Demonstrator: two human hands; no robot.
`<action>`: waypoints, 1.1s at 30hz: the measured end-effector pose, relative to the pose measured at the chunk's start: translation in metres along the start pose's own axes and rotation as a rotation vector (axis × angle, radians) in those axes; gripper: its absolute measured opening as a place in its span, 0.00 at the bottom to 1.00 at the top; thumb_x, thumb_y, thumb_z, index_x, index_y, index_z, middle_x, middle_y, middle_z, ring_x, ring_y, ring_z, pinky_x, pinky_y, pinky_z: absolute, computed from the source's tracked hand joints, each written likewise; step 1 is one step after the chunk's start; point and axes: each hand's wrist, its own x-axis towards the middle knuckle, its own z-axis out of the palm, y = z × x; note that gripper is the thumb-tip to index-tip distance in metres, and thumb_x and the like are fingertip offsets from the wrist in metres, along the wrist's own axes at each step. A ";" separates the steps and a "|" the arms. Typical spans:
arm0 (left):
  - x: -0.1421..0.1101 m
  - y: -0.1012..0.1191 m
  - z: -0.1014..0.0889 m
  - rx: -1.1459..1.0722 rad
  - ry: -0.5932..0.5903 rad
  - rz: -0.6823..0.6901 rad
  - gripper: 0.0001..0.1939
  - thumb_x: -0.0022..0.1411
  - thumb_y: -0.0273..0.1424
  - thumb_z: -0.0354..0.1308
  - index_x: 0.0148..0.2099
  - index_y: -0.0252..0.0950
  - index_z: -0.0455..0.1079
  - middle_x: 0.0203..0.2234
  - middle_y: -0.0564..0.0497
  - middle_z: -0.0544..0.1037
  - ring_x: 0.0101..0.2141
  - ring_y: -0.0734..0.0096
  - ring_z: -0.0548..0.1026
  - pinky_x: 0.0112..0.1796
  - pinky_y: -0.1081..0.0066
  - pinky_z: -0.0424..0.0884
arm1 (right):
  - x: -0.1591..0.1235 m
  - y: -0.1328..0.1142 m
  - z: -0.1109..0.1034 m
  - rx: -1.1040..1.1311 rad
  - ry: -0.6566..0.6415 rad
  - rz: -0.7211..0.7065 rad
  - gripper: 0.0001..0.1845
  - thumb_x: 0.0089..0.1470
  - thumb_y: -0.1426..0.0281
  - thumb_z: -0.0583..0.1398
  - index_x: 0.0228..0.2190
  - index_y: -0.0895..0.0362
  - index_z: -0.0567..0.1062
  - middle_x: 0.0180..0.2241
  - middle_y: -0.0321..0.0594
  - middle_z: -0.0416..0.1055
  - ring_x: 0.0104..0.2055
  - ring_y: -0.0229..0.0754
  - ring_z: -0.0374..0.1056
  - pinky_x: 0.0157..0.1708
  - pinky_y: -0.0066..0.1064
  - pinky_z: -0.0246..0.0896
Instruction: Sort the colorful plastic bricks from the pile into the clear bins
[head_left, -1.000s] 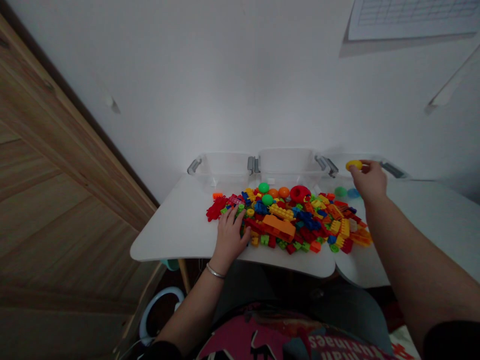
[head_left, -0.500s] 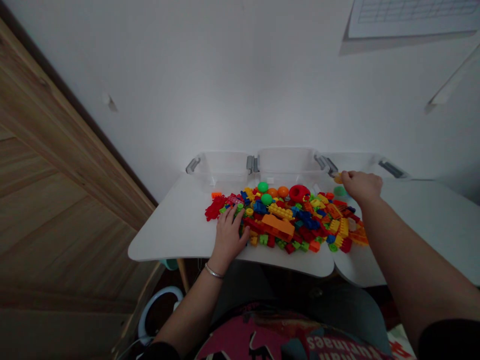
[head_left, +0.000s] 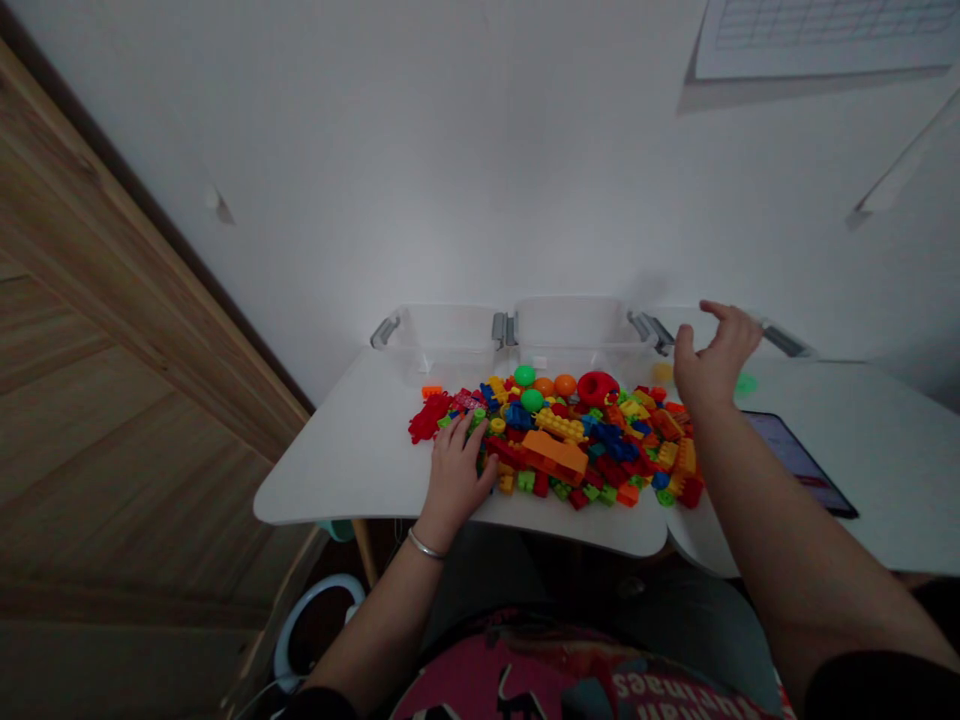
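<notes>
The right hand (head_left: 712, 355) spread its grip wide and empty by 3 clear plastic bins (head_left: 577, 325); the left hand (head_left: 454, 480) lay loosely open against plastic bricks (head_left: 570, 440), a big heap left on the table (head_left: 352, 480).

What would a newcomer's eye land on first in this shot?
The heap of colourful plastic building bricks in the middle of the white table grabs attention first. The left hand rests at its near edge, the open right hand is raised at its right, and clear plastic bins line the back.

Left hand (head_left: 455, 480) on toy bricks (head_left: 592, 450), right hand (head_left: 712, 355) raised open
</notes>
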 end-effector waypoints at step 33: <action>-0.001 -0.001 0.000 0.014 0.001 0.005 0.25 0.63 0.33 0.54 0.61 0.33 0.64 0.61 0.40 0.64 0.61 0.49 0.59 0.61 0.45 0.56 | -0.060 -0.100 0.017 -0.346 -0.692 -0.460 0.17 0.58 0.61 0.55 0.40 0.58 0.76 0.41 0.49 0.75 0.47 0.54 0.61 0.44 0.42 0.48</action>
